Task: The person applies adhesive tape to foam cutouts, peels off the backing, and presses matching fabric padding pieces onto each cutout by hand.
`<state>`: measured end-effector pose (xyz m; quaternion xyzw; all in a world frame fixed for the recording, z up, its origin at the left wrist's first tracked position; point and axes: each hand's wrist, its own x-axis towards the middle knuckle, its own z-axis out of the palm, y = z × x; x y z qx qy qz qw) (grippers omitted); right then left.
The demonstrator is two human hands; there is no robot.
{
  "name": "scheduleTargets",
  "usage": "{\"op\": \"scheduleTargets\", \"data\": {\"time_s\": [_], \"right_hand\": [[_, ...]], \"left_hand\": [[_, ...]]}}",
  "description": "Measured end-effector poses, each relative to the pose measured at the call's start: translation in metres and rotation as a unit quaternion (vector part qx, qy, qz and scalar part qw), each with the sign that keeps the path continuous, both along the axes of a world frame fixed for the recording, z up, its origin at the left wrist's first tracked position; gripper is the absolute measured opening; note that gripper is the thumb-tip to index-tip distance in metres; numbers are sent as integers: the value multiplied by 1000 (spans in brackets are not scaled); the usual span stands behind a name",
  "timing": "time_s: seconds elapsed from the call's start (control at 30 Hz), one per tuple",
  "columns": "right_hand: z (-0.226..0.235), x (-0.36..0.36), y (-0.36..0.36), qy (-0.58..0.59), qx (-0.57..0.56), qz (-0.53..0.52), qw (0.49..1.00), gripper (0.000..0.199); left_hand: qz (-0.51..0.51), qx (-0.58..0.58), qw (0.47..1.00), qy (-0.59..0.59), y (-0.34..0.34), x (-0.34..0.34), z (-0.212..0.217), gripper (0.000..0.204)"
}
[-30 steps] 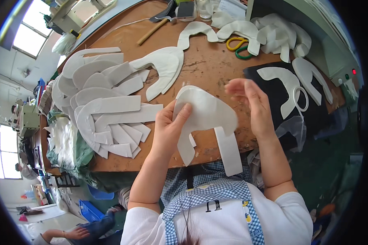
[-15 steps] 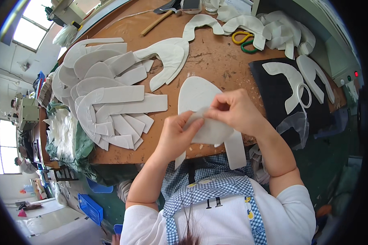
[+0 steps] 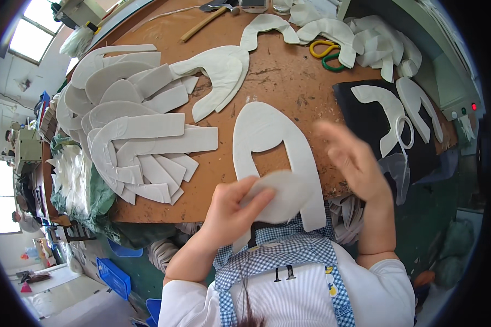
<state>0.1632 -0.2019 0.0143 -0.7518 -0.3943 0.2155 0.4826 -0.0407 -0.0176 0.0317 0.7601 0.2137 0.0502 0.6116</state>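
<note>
Stack at left: a fanned heap of white cut pieces (image 3: 131,136) lies overlapped on the left part of the tabletop (image 3: 289,76) — many pieces, which by the look of it are either waiting their turn or already handled; the picture does not settle which.
Left hand: the left hand (image 3: 232,210) is closed on a small rounded translucent sheet (image 3: 281,191), thumb and fingers pinching its near edge, held just above the tabletop's front edge.
Piece in hand's reach: a white U-shaped piece (image 3: 267,141) lies flat on the brown tabletop directly before the person, its two legs pointing toward them; the sheet overlaps its right leg.
Right hand: the right hand (image 3: 349,158) is blurred, fingers spread and holding nothing, lifted just right of the U-shaped piece.
Right side: a black mat (image 3: 365,125) carries two more white pieces; yellow-and-green scissors (image 3: 324,52) lie farther back.
Progress: I judge the sheet separated from the piece or not yet laid on it — this one piece looks mid-way, and the work as a whole far from finished.
</note>
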Motion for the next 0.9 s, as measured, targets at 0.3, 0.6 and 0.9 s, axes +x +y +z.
{"op": "scheduleTargets", "data": {"time_s": [0.3, 0.6, 0.9], "right_hand": [[-70, 31, 108, 103, -24, -50, 993, 21], [-74, 37, 138, 18, -119, -74, 990, 21], [-80, 33, 139, -23, -130, -79, 988, 21]], "left_hand": [[158, -74, 984, 35, 57, 61, -74, 24], [191, 94, 972, 101, 78, 70, -101, 30], [205, 58, 972, 102, 80, 68, -113, 30]]}}
